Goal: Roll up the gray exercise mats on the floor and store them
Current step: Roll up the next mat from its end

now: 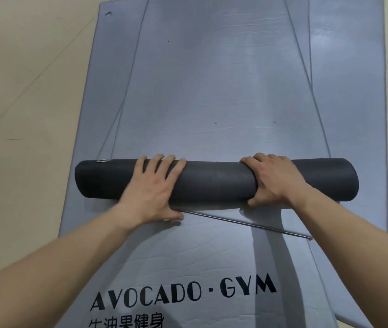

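A stack of several gray exercise mats lies flat on the floor, overlapping at slight angles. The top mat point(211, 91) is partly rolled into a dark gray roll point(214, 181) lying crosswise in the middle of the view. My left hand point(155, 185) lies over the roll's left half with its fingers spread and draped across the top. My right hand point(271, 178) grips the roll's right half, fingers curled over the far side and thumb beneath the near side. The mat below, printed AVOCADO GYM point(183, 294), stretches toward me.
Beige tiled floor point(22, 91) borders the mats on the left and a strip shows on the right. A metal eyelet point(108, 13) sits in the far left corner of a lower mat, and another eyelet point(103, 160) is on the roll's left end.
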### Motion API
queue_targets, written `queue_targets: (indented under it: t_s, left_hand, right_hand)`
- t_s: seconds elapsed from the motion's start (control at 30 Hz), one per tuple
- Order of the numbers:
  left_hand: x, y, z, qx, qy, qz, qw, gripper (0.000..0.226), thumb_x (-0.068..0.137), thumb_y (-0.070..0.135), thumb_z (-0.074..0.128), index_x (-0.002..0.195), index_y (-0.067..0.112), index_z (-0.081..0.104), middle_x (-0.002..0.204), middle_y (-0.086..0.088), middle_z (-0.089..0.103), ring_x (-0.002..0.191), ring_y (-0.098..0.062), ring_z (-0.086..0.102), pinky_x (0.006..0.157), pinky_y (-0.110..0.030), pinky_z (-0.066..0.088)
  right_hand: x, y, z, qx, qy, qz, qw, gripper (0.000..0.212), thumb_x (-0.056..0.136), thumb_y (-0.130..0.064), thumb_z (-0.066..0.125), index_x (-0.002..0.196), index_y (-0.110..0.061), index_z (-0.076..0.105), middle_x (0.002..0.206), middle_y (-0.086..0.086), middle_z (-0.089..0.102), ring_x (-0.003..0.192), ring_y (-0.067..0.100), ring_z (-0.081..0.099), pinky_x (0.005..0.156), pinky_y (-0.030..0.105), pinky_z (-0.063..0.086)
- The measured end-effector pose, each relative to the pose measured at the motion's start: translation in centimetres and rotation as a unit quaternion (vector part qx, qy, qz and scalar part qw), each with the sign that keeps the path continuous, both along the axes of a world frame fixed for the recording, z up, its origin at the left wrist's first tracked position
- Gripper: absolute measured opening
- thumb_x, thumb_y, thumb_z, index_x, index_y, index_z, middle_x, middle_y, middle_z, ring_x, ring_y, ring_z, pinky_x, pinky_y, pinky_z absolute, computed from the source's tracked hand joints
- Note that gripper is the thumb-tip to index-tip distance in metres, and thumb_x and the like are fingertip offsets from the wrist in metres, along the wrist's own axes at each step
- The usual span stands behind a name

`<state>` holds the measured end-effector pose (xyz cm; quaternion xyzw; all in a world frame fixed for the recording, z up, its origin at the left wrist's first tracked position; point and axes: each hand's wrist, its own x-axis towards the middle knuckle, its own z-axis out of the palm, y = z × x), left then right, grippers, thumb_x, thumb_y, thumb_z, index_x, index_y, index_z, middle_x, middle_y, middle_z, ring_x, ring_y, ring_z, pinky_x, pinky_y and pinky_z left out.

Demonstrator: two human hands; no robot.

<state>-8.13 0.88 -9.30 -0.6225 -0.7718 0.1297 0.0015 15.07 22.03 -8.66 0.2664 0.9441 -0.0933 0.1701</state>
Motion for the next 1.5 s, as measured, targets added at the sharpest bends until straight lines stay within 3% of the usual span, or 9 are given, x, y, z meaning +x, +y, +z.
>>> queue_targets:
  t_s: [0.3,0.43,0.53,0.7,0.87,1.0,1.1,1.3,1.5]
  left_hand:
    - [-2.2,4.3,0.0,-0.063,-0.165,0.035,0.984,0.108,0.054,0.077,0.064,0.149,0.035,0.036,0.141,0.008,0.053,0.125,-0.022,0.053,0.111,-0.043,0.036]
    - [-0.2,2.6,-1.0,0.009,-0.042,0.033,0.999,0.112,0.058,0.073,0.076,0.149,0.021,0.037,0.150,-0.007,0.043,0.135,-0.032,0.044,0.117,-0.055,0.030]
    - [0.5,2.8,-0.9,0.043,-0.037,0.041,0.998,0.104,0.061,0.066,0.081,0.146,0.020,0.043,0.142,-0.004,0.053,0.125,-0.030,0.053,0.109,-0.049,0.038]
    - [-0.3,3.8,3.5,-0.094,-0.161,0.062,0.980,0.086,0.058,0.068,0.076,0.135,0.039,0.050,0.117,0.012,0.062,0.104,-0.019,0.061,0.085,-0.037,0.050]
    - [-0.8,4.7,4.8,-0.197,-0.229,0.098,0.948,0.092,0.049,0.072,0.080,0.132,0.043,0.054,0.114,0.014,0.066,0.101,-0.017,0.061,0.087,-0.038,0.053]
    - [1.5,2.7,2.7,-0.056,-0.118,0.059,0.990,0.116,0.059,0.070,0.081,0.155,0.031,0.029,0.135,0.003,0.057,0.116,-0.027,0.060,0.098,-0.044,0.048]
    - [2.7,1.1,0.4,0.060,0.013,0.021,0.998,0.111,0.057,0.067,0.084,0.146,0.025,0.032,0.129,-0.006,0.058,0.105,-0.033,0.061,0.093,-0.050,0.047]
    - [1.2,3.9,1.8,0.008,-0.073,0.040,0.997,0.089,0.061,0.067,0.073,0.137,0.036,0.038,0.119,0.003,0.061,0.096,-0.028,0.061,0.086,-0.042,0.047]
    - [0.2,5.6,4.1,-0.081,-0.148,0.077,0.983,0.083,0.061,0.061,0.080,0.132,0.038,0.045,0.107,0.005,0.064,0.095,-0.024,0.062,0.080,-0.040,0.053]
  right_hand:
    - [1.6,-2.0,-2.3,0.124,0.123,-0.022,0.984,0.106,0.055,-0.063,0.084,0.145,-0.019,0.048,0.133,0.006,0.055,0.118,0.033,0.056,0.106,0.049,0.038]
    - [0.3,-0.5,-0.8,0.082,0.061,-0.014,0.995,0.098,0.060,-0.070,0.073,0.145,-0.034,0.041,0.134,-0.003,0.056,0.118,0.028,0.055,0.102,0.043,0.039]
    - [-0.8,0.4,1.1,0.038,0.031,-0.018,0.999,0.086,0.062,-0.067,0.072,0.140,-0.040,0.046,0.126,-0.007,0.060,0.109,0.025,0.061,0.090,0.039,0.047]
    - [-0.8,0.6,4.6,-0.081,-0.036,-0.035,0.995,0.076,0.057,-0.066,0.079,0.126,-0.042,0.059,0.110,-0.011,0.068,0.099,0.021,0.061,0.077,0.035,0.049]
    - [1.2,-4.2,2.4,0.084,0.050,0.027,0.995,0.084,0.070,-0.061,0.076,0.141,-0.028,0.044,0.130,0.000,0.058,0.111,0.028,0.058,0.096,0.042,0.045]
    - [0.0,-2.9,2.7,0.033,0.028,0.014,0.999,0.075,0.068,-0.065,0.074,0.131,-0.035,0.047,0.117,-0.005,0.061,0.099,0.024,0.063,0.081,0.038,0.048]
    - [-1.7,-0.6,3.8,-0.020,0.011,0.009,1.000,0.081,0.061,-0.068,0.077,0.131,-0.038,0.049,0.112,-0.007,0.061,0.102,0.023,0.061,0.075,0.037,0.046]
    - [0.8,-3.4,-0.3,0.199,0.132,0.029,0.971,0.114,0.047,-0.050,0.092,0.146,-0.017,0.044,0.129,0.012,0.055,0.113,0.038,0.055,0.102,0.059,0.037]
    - [-2.7,-1.3,2.8,0.097,0.017,0.021,0.995,0.069,0.065,-0.051,0.079,0.121,-0.027,0.049,0.103,0.000,0.061,0.086,0.028,0.062,0.070,0.037,0.042]
